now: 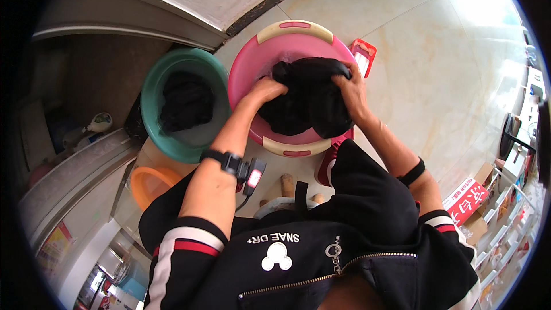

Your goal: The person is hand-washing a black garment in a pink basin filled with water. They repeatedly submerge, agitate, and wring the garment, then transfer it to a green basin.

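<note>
A black garment [308, 94] is bunched up over a pink plastic basin [254, 58] with cream handles. My left hand [269, 89] grips the cloth on its left side, the fingertips partly hidden in the folds. On the other side, my right hand [352, 90] clutches the upper right edge with thumb and fingers. Some suds show in the basin beside the cloth. To the left stands a green plastic basin [150, 103], where more dark cloth [187, 101] lies in cloudy water.
An orange basin [150, 185] sits below the green one. A red-rimmed tray [366, 54] touches the pink basin's right side. A white bottle [101, 122] is at far left. White shelving [501, 219] and a red-and-white box [467, 200] line the right. A maroon shoe [327, 165] is close to the basin.
</note>
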The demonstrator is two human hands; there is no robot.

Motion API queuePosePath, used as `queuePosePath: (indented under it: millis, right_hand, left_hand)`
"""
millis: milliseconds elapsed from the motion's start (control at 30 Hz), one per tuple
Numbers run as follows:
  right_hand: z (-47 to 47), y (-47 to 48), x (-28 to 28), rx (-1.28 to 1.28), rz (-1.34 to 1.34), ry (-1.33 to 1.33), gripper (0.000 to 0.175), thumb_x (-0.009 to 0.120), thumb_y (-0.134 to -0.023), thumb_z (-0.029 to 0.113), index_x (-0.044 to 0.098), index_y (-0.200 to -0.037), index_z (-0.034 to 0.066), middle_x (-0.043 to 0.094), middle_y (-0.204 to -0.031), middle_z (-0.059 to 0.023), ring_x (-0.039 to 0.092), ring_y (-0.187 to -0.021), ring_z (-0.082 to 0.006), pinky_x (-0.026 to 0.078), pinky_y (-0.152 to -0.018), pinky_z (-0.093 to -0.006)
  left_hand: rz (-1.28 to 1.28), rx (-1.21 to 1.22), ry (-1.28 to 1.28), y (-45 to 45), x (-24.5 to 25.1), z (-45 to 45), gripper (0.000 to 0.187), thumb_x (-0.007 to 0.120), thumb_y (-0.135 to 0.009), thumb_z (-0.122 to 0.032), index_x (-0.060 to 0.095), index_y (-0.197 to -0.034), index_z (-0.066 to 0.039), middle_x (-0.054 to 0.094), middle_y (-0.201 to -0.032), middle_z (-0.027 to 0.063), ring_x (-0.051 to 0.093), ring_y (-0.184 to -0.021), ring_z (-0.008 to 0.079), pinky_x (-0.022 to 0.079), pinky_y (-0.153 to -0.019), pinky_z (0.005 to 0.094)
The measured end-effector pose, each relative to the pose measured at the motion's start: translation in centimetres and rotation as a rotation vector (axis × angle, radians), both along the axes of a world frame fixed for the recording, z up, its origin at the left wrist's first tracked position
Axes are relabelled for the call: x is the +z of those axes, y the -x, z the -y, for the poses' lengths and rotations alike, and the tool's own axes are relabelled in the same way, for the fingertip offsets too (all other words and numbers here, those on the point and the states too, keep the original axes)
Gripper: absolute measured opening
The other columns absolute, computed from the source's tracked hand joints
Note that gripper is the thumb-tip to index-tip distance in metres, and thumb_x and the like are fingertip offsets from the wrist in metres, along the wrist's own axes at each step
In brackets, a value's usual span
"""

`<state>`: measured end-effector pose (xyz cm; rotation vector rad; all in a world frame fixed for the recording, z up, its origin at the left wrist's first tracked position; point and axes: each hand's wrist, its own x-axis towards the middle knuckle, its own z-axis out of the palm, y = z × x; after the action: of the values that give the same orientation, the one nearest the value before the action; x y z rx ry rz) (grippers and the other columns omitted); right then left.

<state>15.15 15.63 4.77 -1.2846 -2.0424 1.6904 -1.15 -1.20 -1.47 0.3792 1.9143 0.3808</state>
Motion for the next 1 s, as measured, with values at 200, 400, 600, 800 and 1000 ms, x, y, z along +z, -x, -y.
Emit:
queuePosePath:
  millis: [200,400,600,800,1000]
  right_hand:
    - [2.4,3.7,-2.9,0.116,-0.03,-0.163,0.048,0.063,-0.084,0.016,0.045,-0.127,0.0059,0.058,-0.105,-0.0147,0.055,-0.101,-0.0225,0.045,-0.087,-0.0324]
    - [8.0,3.2,-4.1,0.795,0.164,-0.67,0.053,0.059,-0.08,0.043,0.049,-0.129,0.0258,0.036,-0.135,-0.021,0.037,-0.119,-0.0438,0.038,-0.093,-0.0563]
    - [6.1,8.9,-9.8,0.893,0.496,-0.441,0.044,0.05,-0.087,0.042,0.053,-0.124,0.0173,0.049,-0.126,-0.0181,0.051,-0.107,-0.0414,0.044,-0.083,-0.0566]
    - [5.3,11.8,-11.3,0.891,0.427,-0.926,0.043,0.05,-0.085,0.03,0.057,-0.12,0.0082,0.057,-0.118,-0.0212,0.055,-0.11,-0.0318,0.043,-0.092,-0.0461]
    - [-0.3,11.7,-6.5,0.977,0.163,-0.278,0.035,0.058,-0.08,0.024,0.06,-0.107,0.0023,0.055,-0.118,-0.0227,0.053,-0.11,-0.0357,0.041,-0.094,-0.0399]
  left_hand:
    - [-0.074,0.023,0.136,-3.3,0.9,2.5,0.045,0.055,-0.077,-0.032,0.063,-0.109,-0.002,0.061,-0.112,0.0211,0.061,-0.101,0.0336,0.048,-0.085,0.0415]
    - [-0.566,-0.169,0.062,-8.4,-2.7,2.2,0.034,0.057,-0.083,-0.025,0.061,-0.107,-0.003,0.064,-0.105,0.0164,0.064,-0.096,0.029,0.052,-0.08,0.0403]
    - [-0.593,-0.057,0.088,-8.5,-2.7,2.0,0.021,0.053,-0.082,-0.013,0.055,-0.097,0.001,0.062,-0.098,0.0216,0.065,-0.085,0.0375,0.052,-0.076,0.041]
    - [-0.537,-0.198,0.075,-8.9,0.2,1.9,0.036,0.051,-0.085,-0.018,0.049,-0.114,0.003,0.05,-0.118,0.0236,0.042,-0.121,0.0361,0.036,-0.098,0.0462]
    - [-0.437,-0.126,-0.024,-11.8,2.2,1.9,0.093,0.069,-0.072,-0.039,0.024,-0.137,0.01,0.008,-0.147,0.0299,0.0,-0.138,0.0422,0.01,-0.108,0.0588]
